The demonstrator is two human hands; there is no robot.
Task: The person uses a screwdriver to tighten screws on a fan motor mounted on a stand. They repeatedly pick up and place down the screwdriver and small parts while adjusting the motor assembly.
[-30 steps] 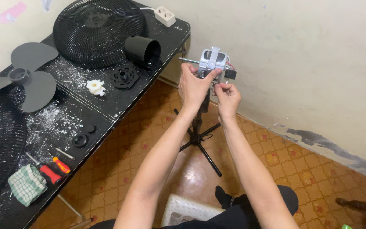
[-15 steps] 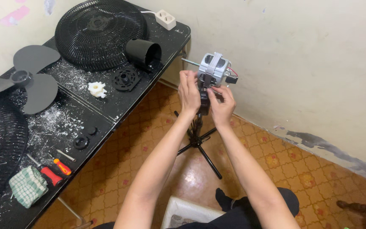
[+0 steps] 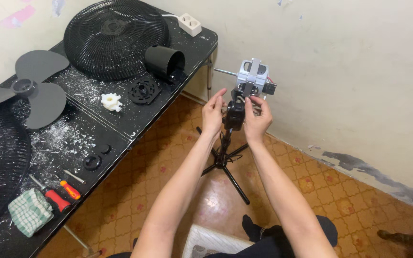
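Observation:
A bare grey fan motor (image 3: 253, 77) with a thin shaft pointing left sits on top of a black stand (image 3: 224, 153) with spread legs on the tiled floor. My left hand (image 3: 212, 113) is beside the black neck piece (image 3: 234, 113) under the motor, fingers apart and touching it on its left side. My right hand (image 3: 256, 120) wraps the neck piece from the right, thumb up toward the motor's underside.
A black table (image 3: 135, 122) on the left carries a round fan grille (image 3: 113, 36), a black motor cover (image 3: 164, 61), grey fan blades (image 3: 29, 91), a white plastic nut (image 3: 111, 102), a black disc (image 3: 144, 90), screwdrivers (image 3: 59, 193), a checked cloth (image 3: 29, 211) and white shavings. A white basket (image 3: 216, 241) is near my legs.
Both hands have slid down from the motor body to the black neck piece below it. The motor now stands uncovered on the stand.

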